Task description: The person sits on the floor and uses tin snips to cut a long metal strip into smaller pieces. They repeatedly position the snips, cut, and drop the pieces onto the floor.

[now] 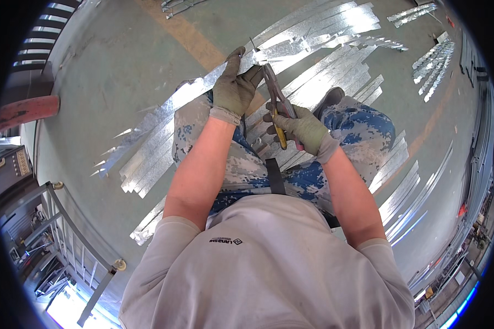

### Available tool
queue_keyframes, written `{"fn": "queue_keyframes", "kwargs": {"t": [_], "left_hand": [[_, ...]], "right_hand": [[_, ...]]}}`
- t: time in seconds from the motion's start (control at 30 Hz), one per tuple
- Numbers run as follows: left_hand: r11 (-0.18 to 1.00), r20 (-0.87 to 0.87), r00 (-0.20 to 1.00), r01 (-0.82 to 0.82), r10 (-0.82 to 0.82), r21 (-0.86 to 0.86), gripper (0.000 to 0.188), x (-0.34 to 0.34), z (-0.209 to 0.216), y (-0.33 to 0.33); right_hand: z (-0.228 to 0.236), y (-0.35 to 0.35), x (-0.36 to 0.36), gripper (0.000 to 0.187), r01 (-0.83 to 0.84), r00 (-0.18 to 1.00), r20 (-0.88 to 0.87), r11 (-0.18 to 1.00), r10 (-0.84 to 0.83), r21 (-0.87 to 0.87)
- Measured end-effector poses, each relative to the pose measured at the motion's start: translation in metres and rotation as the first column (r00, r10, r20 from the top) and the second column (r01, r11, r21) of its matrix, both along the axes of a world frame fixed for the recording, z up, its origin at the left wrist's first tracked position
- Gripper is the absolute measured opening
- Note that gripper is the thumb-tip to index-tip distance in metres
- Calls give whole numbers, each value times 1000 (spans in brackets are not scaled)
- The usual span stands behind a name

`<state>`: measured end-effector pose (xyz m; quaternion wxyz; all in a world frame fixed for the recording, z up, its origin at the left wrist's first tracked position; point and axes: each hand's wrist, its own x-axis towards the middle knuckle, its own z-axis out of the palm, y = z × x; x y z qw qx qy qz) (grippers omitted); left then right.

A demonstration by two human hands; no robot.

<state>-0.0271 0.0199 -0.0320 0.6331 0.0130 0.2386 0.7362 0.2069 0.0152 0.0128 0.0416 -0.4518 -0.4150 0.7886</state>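
Note:
My left hand (235, 90), in a grey-green glove, is closed at the edge of a long shiny metal strip (189, 94), thumb pointing away from me. Beyond its fingertips a thin dark wire-like piece (253, 44) sticks up. My right hand (304, 130), gloved too, grips a pair of pliers (272, 88) by its yellow and red handles. The tool's jaws point away from me and meet the strip's edge beside my left fingers. Whether the jaws are closed on anything is too small to tell.
Layered metal strips (335, 77) spread over the green floor beneath and around my legs. More strip bundles (433, 66) lie at the far right. A metal-framed cart (82, 247) with casters stands at the left, near a red cylindrical object (30, 112). Long bars (477, 142) line the right side.

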Motion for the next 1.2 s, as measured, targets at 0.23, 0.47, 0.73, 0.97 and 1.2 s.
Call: {"fn": "queue_keyframes", "kwargs": {"t": [0.23, 0.47, 0.73, 0.97, 1.2], "left_hand": [[1000, 10, 1000, 4, -4, 17, 33, -1, -2, 0], [999, 23, 1000, 9, -9, 38, 34, -5, -12, -2], [999, 3, 1000, -26, 26, 23, 33, -2, -10, 2], [999, -64, 997, -31, 30, -18, 34, -4, -22, 2], [1000, -44, 999, -10, 11, 6, 35, 0, -15, 3]], "right_hand": [[-2, 4, -2, 47, 0, 1000, -5, 997, 1, 72], [15, 3, -5, 54, 126, 978, -156, 989, -136, -72], [18, 2, -12, 44, 131, 987, -91, 990, -135, -57], [19, -7, -26, 37, 112, 984, 124, 983, -131, 148], [6, -15, -40, 46, -480, 724, 681, 626, -112, 614]]}}
